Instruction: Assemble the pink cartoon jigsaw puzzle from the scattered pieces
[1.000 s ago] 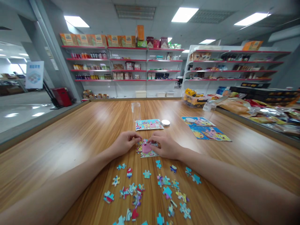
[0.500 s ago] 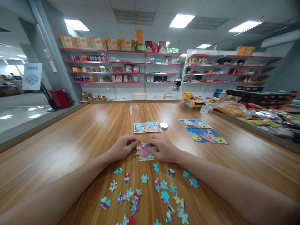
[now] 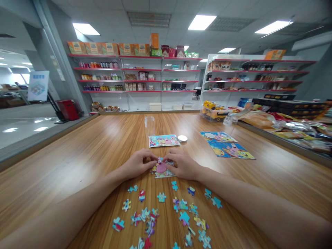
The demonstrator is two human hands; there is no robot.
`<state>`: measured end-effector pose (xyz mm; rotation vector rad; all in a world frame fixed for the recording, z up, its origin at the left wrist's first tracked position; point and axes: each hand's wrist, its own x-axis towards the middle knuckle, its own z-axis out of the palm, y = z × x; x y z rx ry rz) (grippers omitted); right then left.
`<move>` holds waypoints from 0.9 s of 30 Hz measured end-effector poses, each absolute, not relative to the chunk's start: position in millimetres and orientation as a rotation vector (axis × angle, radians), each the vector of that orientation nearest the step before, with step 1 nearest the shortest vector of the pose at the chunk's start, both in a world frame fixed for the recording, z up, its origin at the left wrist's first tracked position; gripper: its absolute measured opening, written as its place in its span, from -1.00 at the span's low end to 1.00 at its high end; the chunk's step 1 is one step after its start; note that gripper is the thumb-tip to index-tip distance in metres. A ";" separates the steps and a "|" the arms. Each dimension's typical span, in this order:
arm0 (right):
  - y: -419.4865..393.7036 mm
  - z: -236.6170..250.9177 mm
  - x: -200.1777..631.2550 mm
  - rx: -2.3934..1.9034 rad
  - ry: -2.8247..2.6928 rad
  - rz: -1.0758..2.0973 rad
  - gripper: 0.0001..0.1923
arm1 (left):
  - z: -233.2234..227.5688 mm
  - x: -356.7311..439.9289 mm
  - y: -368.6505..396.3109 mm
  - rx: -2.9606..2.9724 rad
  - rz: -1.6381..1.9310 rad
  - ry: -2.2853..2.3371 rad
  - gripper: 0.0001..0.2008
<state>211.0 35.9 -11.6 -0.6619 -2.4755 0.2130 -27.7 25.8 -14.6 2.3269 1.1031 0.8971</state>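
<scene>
A partly joined jigsaw puzzle (image 3: pixel 161 169) with a pink figure lies flat on the table between my hands. My left hand (image 3: pixel 138 162) is closed, its thumb and fingertips gripping a jigsaw piece at the puzzle's upper left edge; the fingers hide part of that piece. From the other side, my right hand (image 3: pixel 183 164) curls over the puzzle, with fingertips and thumb closed on its upper right part. Loose jigsaw pieces are scattered nearer to me, among them a light blue piece (image 3: pixel 161 197) and a red-and-blue piece (image 3: pixel 118 224).
Beyond my hands lie a picture card (image 3: pixel 164 140), a round white lid (image 3: pixel 182 138) and a clear jar (image 3: pixel 149 126). Two picture sheets (image 3: pixel 232 150) are at right, one under another lid (image 3: pixel 209 135). A toy-filled plastic box (image 3: pixel 214 113) stands at the back right.
My left hand has shifted slightly right along the puzzle's upper left edge, its fingertips closer to the right hand's. The whole view has moved a little; the loose pieces keep their places.
</scene>
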 end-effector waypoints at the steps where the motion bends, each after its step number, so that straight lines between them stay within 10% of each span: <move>1: 35.9 -11.6 211.0 -0.664 -2.476 0.206 -0.87 | -14.3 -27.3 25.8 2.341 0.895 1.076 -0.82; 27: 37.2 -9.2 213.7 -0.815 -2.426 0.107 -0.92 | -2.2 -52.3 28.3 2.287 0.742 0.856 -0.76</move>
